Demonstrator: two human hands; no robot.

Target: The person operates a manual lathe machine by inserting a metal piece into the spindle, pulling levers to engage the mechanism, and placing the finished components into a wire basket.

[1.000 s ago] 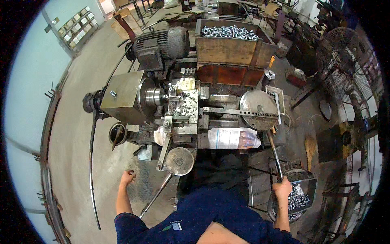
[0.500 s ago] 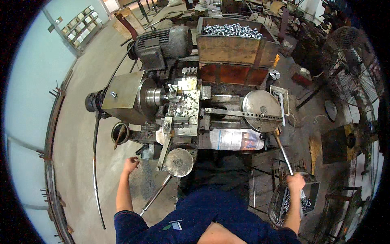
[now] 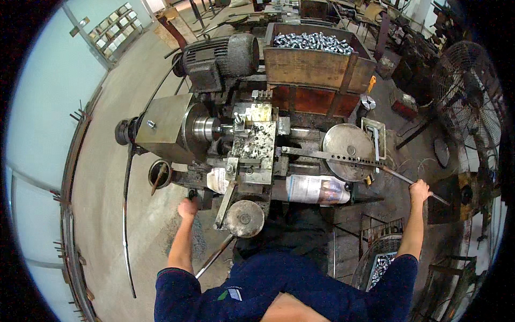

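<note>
My right hand (image 3: 420,190) is wrapped round a long metal lever (image 3: 399,176), which slants out from the large round disc (image 3: 350,153) on the lathe-like machine's right. A perforated flat bar (image 3: 316,154) crosses that disc toward the tool slide (image 3: 255,140), whose top is strewn with dark chips. My left hand (image 3: 187,207) is closed at a small dark handle (image 3: 192,195) low on the machine's left front; blur hides the fingers in part. Beside it, a second lever (image 3: 215,255) runs down from a smaller round disc (image 3: 244,218). The spindle chuck (image 3: 204,129) faces the slide.
Behind the machine stand a motor (image 3: 220,60) and a rusty bin (image 3: 308,67) of shiny metal parts. Another container of parts (image 3: 382,269) sits by my right elbow. A pedestal fan (image 3: 465,94) is at far right. A pot with a brush (image 3: 160,174) hangs at left.
My right hand has swung the lever forward and outward to the right. The tool slide has shifted right, away from the chuck. My left hand has moved forward onto the dark handle.
</note>
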